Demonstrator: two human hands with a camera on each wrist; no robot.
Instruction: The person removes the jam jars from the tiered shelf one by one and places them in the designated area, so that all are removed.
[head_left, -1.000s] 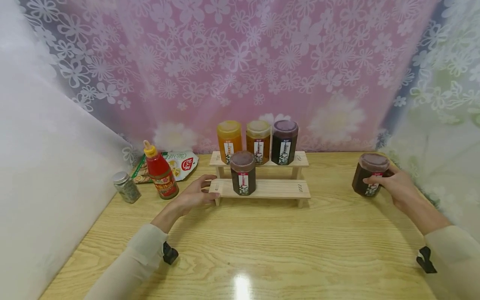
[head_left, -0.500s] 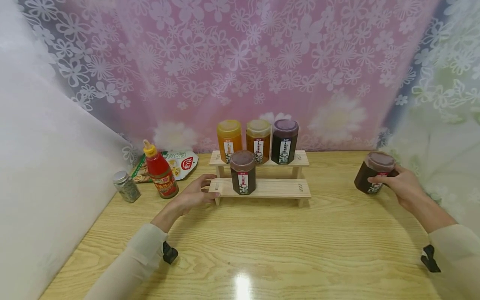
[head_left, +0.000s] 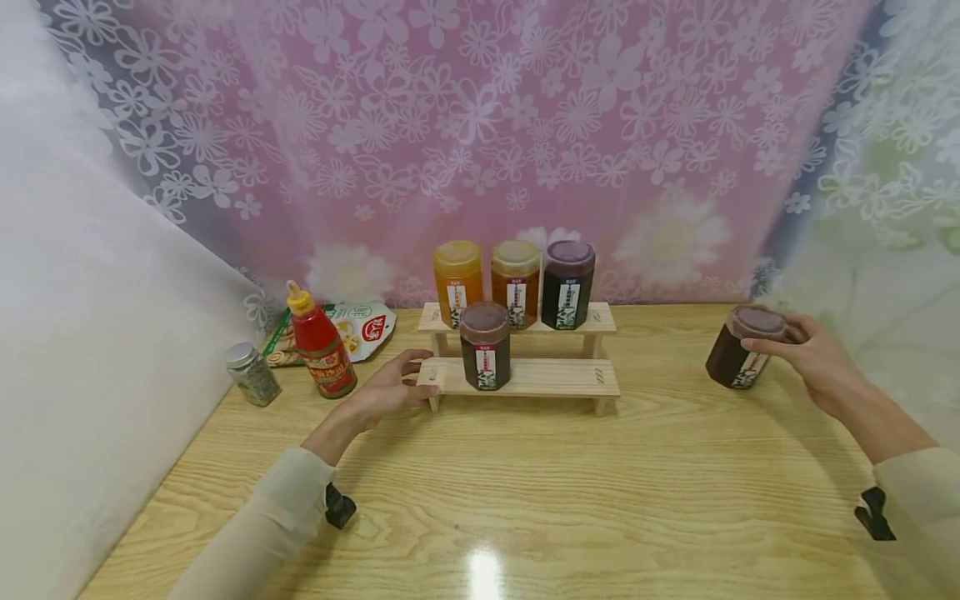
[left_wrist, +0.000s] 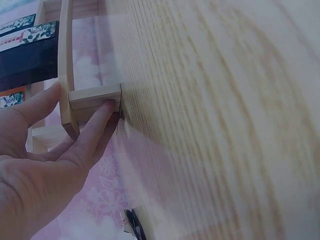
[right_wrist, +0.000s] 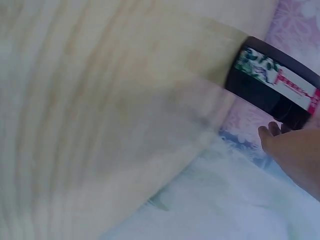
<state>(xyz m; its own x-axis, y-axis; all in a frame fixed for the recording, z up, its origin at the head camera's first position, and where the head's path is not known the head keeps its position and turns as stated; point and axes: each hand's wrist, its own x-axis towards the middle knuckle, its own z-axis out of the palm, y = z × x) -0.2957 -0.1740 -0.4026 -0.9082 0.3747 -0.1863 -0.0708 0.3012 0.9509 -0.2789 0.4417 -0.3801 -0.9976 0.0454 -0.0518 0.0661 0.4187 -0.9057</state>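
Observation:
My left hand grips the left end of the two-tier wooden shelf; in the left wrist view, the thumb touches the board's edge and the fingers reach its leg. On the lower tier stands a dark jar with a brownish lid. An orange jar, an amber jar and a purple-lidded jar line the upper tier. At the far right, another dark jar stands on the table. My right hand is at its lid, thumb in front, fingers loosely extended behind.
Left of the shelf are a red sauce bottle with a yellow cap, a small silver-lidded spice jar and a food packet. A flowered curtain hangs behind the wooden table.
My right hand has shifted right and its thumb has slid up the far-right jar toward the lid, the grasp loosening. That jar's top has moved slightly right. My left hand stays put.

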